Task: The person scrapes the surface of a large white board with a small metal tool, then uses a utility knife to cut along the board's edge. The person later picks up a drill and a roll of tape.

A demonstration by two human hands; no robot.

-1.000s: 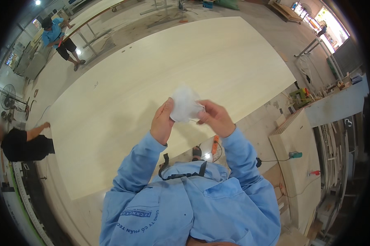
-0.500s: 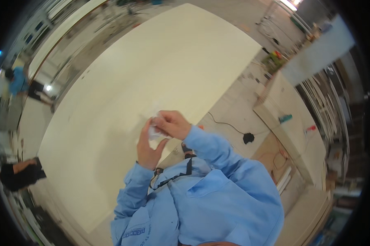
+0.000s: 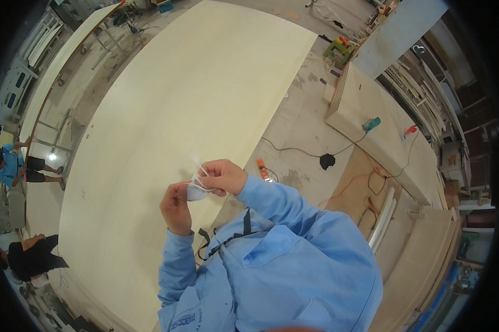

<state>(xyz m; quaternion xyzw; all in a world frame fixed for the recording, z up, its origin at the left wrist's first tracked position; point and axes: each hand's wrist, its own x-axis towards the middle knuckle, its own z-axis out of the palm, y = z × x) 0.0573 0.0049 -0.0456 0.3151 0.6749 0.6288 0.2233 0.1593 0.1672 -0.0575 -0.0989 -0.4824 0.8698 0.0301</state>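
Note:
A small white face mask (image 3: 196, 191) with thin white loops is held between my two hands, above the near part of a large pale panel (image 3: 166, 105). My left hand (image 3: 176, 207) pinches the mask's left edge, its fingers closed. My right hand (image 3: 225, 177) is closed on the mask's other side, with a white loop running across its fingers and one end sticking up past them. Part of the mask is hidden behind my fingers.
On the right, a long bench-like panel (image 3: 365, 102) carries a green power tool (image 3: 372, 124) and a red-handled tool (image 3: 409, 131). Cords and an orange power strip (image 3: 262, 169) lie on the floor. Two people, one in blue (image 3: 9, 166), one in black (image 3: 35, 257), are at the left.
Both hands have shifted left and slightly down relative to my body. The mask's loops are now drawn out and visible, and my left fingers have closed in from a spread grip.

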